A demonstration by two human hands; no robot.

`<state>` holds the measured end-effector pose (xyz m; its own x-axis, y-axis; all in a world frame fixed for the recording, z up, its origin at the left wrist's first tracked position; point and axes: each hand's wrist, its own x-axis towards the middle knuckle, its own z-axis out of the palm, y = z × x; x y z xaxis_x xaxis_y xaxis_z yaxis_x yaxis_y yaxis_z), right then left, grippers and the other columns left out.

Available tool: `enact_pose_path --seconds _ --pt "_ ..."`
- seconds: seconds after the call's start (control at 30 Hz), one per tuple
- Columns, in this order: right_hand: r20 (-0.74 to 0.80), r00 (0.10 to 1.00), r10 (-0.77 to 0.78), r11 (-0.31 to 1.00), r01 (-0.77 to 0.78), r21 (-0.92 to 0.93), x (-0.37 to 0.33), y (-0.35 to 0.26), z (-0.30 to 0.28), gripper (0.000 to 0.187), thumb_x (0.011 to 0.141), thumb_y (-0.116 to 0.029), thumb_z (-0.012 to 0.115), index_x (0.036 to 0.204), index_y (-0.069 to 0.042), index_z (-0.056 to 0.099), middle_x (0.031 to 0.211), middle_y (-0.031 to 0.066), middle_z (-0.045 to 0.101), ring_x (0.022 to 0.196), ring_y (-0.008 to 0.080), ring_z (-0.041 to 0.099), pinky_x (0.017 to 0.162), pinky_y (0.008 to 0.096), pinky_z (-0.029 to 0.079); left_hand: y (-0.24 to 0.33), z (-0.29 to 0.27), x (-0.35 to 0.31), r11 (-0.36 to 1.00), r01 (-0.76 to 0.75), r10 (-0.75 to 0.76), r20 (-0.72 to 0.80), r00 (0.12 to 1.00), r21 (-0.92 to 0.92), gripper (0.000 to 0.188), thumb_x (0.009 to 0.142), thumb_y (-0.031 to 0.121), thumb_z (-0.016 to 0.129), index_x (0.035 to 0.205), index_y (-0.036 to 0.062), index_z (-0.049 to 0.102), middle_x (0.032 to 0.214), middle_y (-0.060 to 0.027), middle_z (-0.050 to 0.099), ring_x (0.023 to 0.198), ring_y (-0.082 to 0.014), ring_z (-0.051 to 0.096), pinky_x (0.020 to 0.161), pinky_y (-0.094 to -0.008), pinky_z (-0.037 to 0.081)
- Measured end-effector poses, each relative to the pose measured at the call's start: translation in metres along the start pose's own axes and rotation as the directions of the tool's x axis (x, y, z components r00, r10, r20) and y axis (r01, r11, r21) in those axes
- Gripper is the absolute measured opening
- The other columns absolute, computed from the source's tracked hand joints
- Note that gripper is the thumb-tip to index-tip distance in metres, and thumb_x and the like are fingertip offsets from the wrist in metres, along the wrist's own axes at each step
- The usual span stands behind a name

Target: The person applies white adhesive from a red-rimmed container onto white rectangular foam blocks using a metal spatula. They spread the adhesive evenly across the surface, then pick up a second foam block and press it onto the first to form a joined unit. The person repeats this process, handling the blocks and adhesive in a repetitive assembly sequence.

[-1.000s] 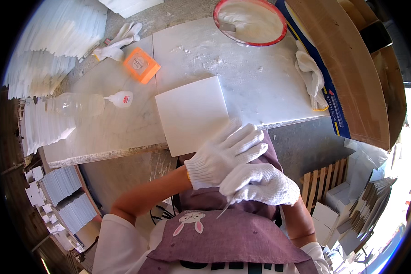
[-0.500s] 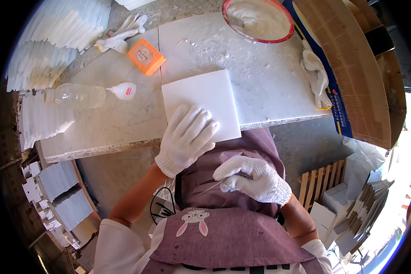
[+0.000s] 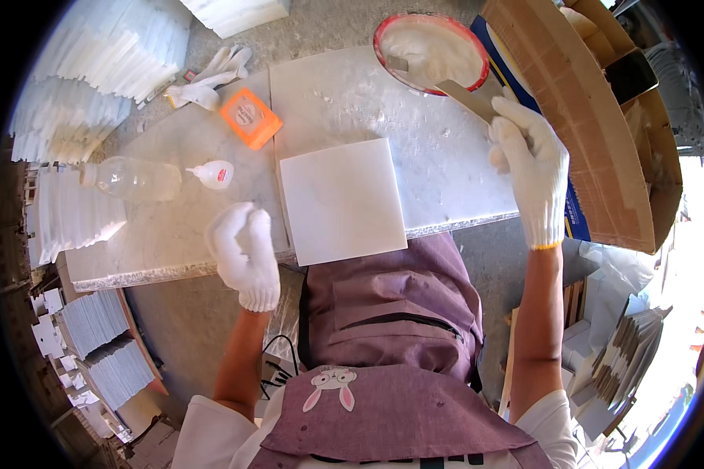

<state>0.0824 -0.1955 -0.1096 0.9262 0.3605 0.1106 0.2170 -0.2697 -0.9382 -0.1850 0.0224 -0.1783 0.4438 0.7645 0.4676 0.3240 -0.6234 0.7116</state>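
A white square tile (image 3: 343,203) lies on the marble worktop (image 3: 211,223), its near edge sticking out over the front. My left hand (image 3: 242,254), in a white knit glove, hovers left of the tile by the table edge. Its fingers are loosely curled, with a gap to the thumb and nothing visible between them. Gloved too, my right hand (image 3: 530,168) is raised at the right. Between thumb and fingers it grips a flat, thin scraper blade (image 3: 465,100), whose tip reaches the rim of a red-edged bowl (image 3: 481,48) of whitish paste.
An orange box (image 3: 250,119), a small white dropper bottle (image 3: 213,174) and a clear plastic bottle (image 3: 137,179) lie left of the tile. Spare gloves (image 3: 211,76) rest behind them. White slabs (image 3: 109,51) are stacked far left. A cardboard box (image 3: 571,102) stands at the right.
My right hand has gone from my lap up and right to the bowl with the scraper. The left hand has come off the tile and moved left.
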Motion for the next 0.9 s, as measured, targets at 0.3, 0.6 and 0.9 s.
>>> enact_pose_path --seconds 0.3,0.6,0.9 --pt "0.055 0.992 -0.113 0.961 0.123 -0.247 0.054 0.024 0.030 0.024 0.090 -0.017 0.063 0.107 -0.003 0.072 0.100 0.0155 0.073 0.084 0.0261 0.070 0.078 0.0324 0.054 -0.030 -0.004 0.034 0.971 0.178 -0.132 -0.264 0.955 0.157 0.050 0.087 0.013 0.076 0.131 0.0009 0.055 0.129 -0.0115 0.054 0.123 -0.0253 0.048 0.107 -0.0395 0.038" --pt "0.133 0.991 -0.023 0.979 0.050 -0.199 0.061 0.027 0.038 0.024 0.090 -0.015 0.061 0.106 0.000 0.072 0.092 0.0146 0.073 0.075 0.0204 0.069 0.071 0.0298 0.053 -0.033 0.004 0.040 0.980 0.157 -0.134 -0.182 0.974 0.119 0.055 0.089 0.020 0.075 0.136 0.0021 0.053 0.134 -0.0124 0.051 0.130 -0.0260 0.042 0.112 -0.0411 0.032" --pt "0.148 0.987 0.058 0.992 -0.040 -0.119 0.059 0.014 0.034 0.029 0.095 -0.017 0.060 0.116 0.000 0.071 0.072 0.0000 0.061 0.062 0.0052 0.053 0.055 0.0216 0.041 -0.037 0.004 0.041 0.981 0.142 -0.118 -0.174 0.978 0.134 0.052 0.089 0.021 0.075 0.134 0.0026 0.056 0.132 -0.0118 0.051 0.126 -0.0258 0.045 0.110 -0.0406 0.033"
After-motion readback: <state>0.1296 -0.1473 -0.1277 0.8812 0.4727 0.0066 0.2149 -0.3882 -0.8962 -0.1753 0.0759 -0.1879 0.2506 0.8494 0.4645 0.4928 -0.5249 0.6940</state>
